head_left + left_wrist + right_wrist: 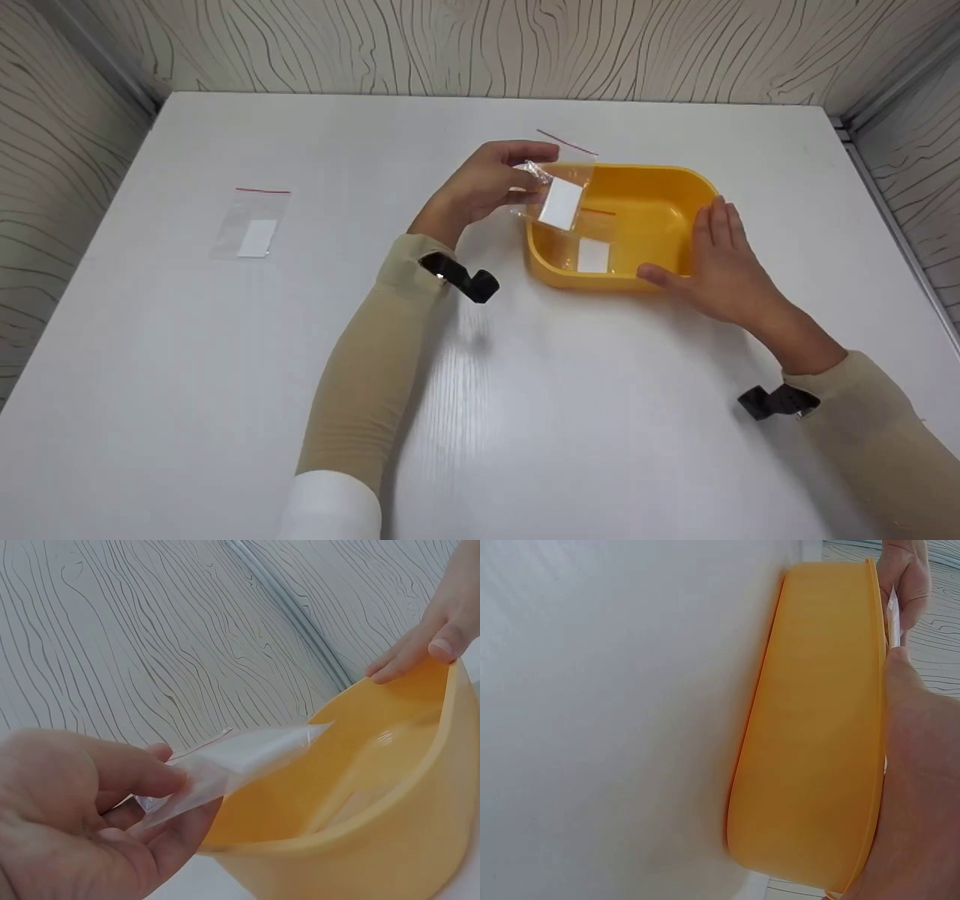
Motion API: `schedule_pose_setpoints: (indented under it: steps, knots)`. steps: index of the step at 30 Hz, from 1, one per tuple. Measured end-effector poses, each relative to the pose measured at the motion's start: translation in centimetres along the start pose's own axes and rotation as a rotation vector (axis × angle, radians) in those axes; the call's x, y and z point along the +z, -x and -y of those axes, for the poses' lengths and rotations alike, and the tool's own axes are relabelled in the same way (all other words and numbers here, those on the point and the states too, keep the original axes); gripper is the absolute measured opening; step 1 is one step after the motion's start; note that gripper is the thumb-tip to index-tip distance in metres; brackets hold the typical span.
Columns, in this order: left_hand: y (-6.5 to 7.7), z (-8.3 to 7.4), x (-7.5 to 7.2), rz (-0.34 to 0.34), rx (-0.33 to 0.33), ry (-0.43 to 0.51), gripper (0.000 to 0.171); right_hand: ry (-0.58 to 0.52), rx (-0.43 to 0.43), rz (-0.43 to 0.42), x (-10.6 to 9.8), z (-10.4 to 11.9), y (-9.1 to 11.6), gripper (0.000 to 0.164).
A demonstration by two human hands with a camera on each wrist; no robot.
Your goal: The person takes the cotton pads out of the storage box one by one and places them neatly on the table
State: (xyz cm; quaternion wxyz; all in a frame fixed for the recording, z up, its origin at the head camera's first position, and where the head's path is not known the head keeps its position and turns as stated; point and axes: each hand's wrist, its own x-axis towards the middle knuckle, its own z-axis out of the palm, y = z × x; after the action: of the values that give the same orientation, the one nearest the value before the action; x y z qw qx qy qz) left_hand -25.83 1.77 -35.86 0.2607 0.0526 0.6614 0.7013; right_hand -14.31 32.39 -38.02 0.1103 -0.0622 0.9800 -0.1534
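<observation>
My left hand (487, 180) pinches a clear zip-lock bag (562, 202) by its side, above the left end of a yellow plastic bin (551, 279). The bag has a red seal line and a white card inside. In the left wrist view the same bag (255, 754) slants over the bin's rim, between thumb and fingers. My right hand (724, 262) rests on the bin's right end, fingers straight along the rim and thumb over the near edge. Inside the bin lies another zip-lock bag (593, 255) with a white card, partly covered by the held one.
Off to the left, a third zip-lock bag (255, 229) with a white card lies flat on the white table (562, 420). Wood-patterned panels (480, 49) stand behind the table and at both sides.
</observation>
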Motion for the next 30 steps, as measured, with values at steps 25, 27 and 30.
schedule_pose_setpoints:
  steps: [25, 27, 30]
  knots:
    - [1.8, 0.6, -4.0, -0.017, 0.020, 0.097, 0.050, -0.001, -0.003, -0.004, 0.0, -0.1, -0.1, 0.125]
    - [1.9, 0.5, -4.2, -0.021, 0.022, 0.097, 0.050, -0.006, -0.003, -0.007, 0.0, -0.1, 0.0, 0.125]
    - [2.2, 0.3, -4.6, -0.026, 0.018, 0.110, 0.049, -0.005, 0.002, -0.003, 0.0, 0.0, 0.0, 0.125]
